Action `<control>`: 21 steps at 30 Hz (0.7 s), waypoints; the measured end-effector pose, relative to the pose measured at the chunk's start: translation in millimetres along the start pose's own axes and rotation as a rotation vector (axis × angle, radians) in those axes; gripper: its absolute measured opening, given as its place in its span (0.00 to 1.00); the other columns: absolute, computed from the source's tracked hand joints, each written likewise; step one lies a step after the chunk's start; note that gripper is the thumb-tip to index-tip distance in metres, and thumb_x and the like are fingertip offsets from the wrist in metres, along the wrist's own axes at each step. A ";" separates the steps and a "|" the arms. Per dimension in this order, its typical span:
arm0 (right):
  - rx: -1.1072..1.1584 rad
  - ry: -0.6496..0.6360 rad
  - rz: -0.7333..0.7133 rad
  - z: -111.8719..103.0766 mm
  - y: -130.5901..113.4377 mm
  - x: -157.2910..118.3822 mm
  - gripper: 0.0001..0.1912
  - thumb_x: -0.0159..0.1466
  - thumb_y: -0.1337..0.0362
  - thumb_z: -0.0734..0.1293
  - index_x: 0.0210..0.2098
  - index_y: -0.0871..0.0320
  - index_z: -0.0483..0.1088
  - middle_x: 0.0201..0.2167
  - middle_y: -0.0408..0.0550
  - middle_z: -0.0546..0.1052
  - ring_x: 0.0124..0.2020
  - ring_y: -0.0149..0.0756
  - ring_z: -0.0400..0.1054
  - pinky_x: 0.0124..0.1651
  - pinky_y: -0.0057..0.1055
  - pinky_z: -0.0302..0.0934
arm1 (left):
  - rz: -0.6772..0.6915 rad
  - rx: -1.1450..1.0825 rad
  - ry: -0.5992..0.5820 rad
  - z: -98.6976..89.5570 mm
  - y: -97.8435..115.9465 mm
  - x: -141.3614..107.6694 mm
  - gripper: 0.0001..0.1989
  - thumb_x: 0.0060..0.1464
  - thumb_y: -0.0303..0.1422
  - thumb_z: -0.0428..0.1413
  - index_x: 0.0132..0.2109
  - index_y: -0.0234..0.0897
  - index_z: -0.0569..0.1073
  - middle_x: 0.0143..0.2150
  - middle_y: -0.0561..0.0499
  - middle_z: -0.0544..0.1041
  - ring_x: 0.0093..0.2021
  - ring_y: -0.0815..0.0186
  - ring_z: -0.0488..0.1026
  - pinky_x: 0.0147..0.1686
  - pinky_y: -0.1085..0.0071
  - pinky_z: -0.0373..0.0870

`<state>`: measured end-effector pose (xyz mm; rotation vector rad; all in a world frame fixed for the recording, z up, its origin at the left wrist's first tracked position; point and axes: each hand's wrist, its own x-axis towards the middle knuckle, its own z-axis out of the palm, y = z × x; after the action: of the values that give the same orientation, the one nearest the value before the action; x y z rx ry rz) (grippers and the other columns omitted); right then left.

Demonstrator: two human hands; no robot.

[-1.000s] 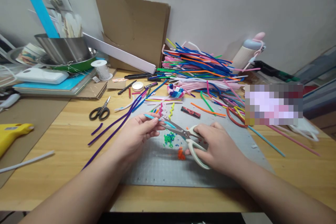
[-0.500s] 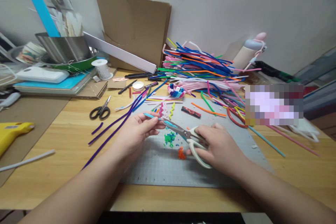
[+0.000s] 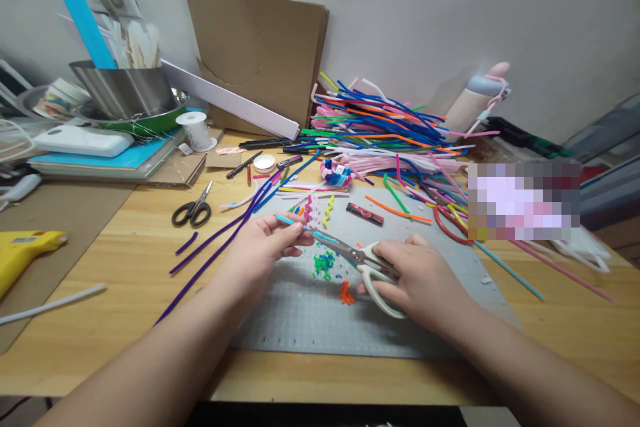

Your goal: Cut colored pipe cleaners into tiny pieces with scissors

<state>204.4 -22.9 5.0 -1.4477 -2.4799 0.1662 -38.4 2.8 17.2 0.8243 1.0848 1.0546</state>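
Between its thumb and fingers, my left hand pinches a light blue pipe cleaner above the grey cutting mat. My right hand grips white-handled scissors by the loops. Their blades point left and lie along the blue pipe cleaner, close to my left fingertips. Below the blades, green and blue fuzz clippings lie on the mat, with a small orange heap nearer to me. Zigzag pink and white pipe cleaners and a yellow one lie just beyond my left fingers.
A large pile of coloured pipe cleaners is at the back. Black scissors and purple pipe cleaners lie left of the mat. A yellow glue gun sits far left. Cardboard leans on the wall.
The scissors' handles have closed slightly, and the blades lie nearer together along the blue pipe cleaner. My left hand has stayed almost still.
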 end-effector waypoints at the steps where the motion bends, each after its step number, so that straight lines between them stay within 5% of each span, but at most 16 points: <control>1: -0.012 0.004 -0.007 0.0 0.4 0.1 0.15 0.59 0.53 0.68 0.25 0.56 0.62 0.21 0.40 0.69 0.25 0.33 0.57 0.33 0.31 0.44 | -0.002 0.002 0.003 0.2 0.3 -0.3 0.11 0.42 0.35 0.66 0.33 0.35 0.75 0.29 0.51 0.80 0.32 0.67 0.78 0.31 0.74 0.67; 21: -0.061 0.049 0.002 -3.5 6.1 0.3 0.12 0.60 0.56 0.66 0.25 0.55 0.64 0.20 0.41 0.70 0.24 0.34 0.57 0.32 0.32 0.45 | 0.025 0.070 0.044 -0.4 0.1 1.9 0.13 0.42 0.37 0.67 0.32 0.35 0.74 0.30 0.49 0.80 0.33 0.64 0.78 0.34 0.70 0.70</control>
<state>210.3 -19.8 6.9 -1.4604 -2.4646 0.0561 -38.6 4.6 16.7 0.8760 1.1565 1.0645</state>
